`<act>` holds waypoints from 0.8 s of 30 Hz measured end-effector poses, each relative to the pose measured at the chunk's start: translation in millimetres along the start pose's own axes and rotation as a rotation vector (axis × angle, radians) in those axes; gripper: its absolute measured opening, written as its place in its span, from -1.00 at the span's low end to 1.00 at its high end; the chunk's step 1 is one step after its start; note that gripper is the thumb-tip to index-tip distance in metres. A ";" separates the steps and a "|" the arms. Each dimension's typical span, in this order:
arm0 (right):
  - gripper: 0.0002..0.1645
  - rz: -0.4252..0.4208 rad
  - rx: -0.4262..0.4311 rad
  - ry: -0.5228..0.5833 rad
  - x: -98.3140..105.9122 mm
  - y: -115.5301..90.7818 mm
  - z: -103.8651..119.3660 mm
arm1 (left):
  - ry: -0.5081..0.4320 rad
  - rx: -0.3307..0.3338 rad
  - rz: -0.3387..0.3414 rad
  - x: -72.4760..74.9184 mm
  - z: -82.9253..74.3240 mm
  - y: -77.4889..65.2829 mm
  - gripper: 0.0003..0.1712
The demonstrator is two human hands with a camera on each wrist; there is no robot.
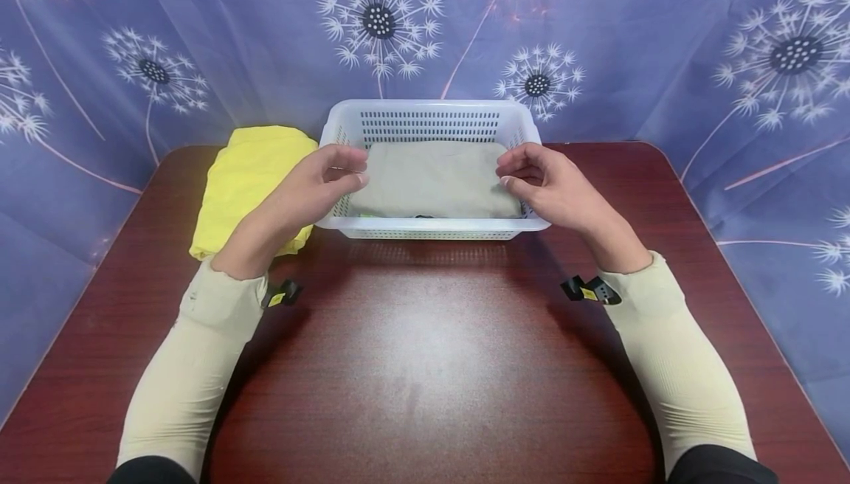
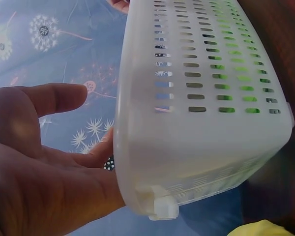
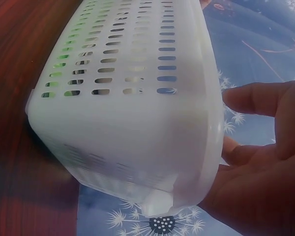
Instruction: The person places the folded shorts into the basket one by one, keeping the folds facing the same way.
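A white perforated plastic basket (image 1: pixel 434 224) stands at the back of the table, with a folded grey cloth (image 1: pixel 434 178) lying inside it. My left hand (image 1: pixel 315 187) hovers over the basket's left end, fingertips near the cloth's left edge, thumb apart from the fingers. On the opposite end my right hand (image 1: pixel 561 185) mirrors it, its fingers loosely bent at the cloth's right edge. Neither hand grips anything. Through the slots of the basket wall (image 2: pixel 137 118), green shows low inside in the left wrist view. The rim hides part of both hands in the wrist views.
A folded yellow cloth (image 1: pixel 249 174) lies left of the basket, beneath my left forearm in the head view. The dark red wooden table (image 1: pixel 425 366) ends at a blue dandelion-print curtain (image 1: pixel 265 34) behind and at the sides.
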State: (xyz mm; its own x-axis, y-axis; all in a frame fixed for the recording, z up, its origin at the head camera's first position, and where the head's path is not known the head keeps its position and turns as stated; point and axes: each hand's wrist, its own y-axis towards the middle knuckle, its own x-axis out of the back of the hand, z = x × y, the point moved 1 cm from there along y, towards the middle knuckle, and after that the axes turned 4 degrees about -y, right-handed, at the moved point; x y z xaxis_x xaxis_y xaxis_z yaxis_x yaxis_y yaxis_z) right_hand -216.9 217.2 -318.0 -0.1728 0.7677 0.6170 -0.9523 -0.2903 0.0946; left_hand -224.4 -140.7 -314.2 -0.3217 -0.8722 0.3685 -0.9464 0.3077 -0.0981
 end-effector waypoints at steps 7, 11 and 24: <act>-0.74 0.049 0.011 -0.025 -2.3 1.9 -3.3 | 0.014 -0.026 0.024 -2.6 4.6 -1.3 -0.47; -0.75 0.080 0.031 -0.047 -4.3 2.0 -3.2 | 0.029 -0.040 0.039 -4.2 6.4 -1.2 -0.49; -0.71 0.130 0.071 -0.059 -4.9 0.9 -4.3 | 0.061 -0.074 0.074 -8.3 7.5 -0.3 -0.52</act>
State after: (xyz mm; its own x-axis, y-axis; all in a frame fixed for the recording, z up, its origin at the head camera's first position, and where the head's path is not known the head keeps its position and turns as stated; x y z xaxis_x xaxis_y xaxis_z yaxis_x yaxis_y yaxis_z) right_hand -218.0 215.6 -324.3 -0.2765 0.6868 0.6723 -0.9022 -0.4264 0.0646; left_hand -221.7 -136.4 -324.2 -0.3861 -0.8221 0.4185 -0.9149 0.3993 -0.0598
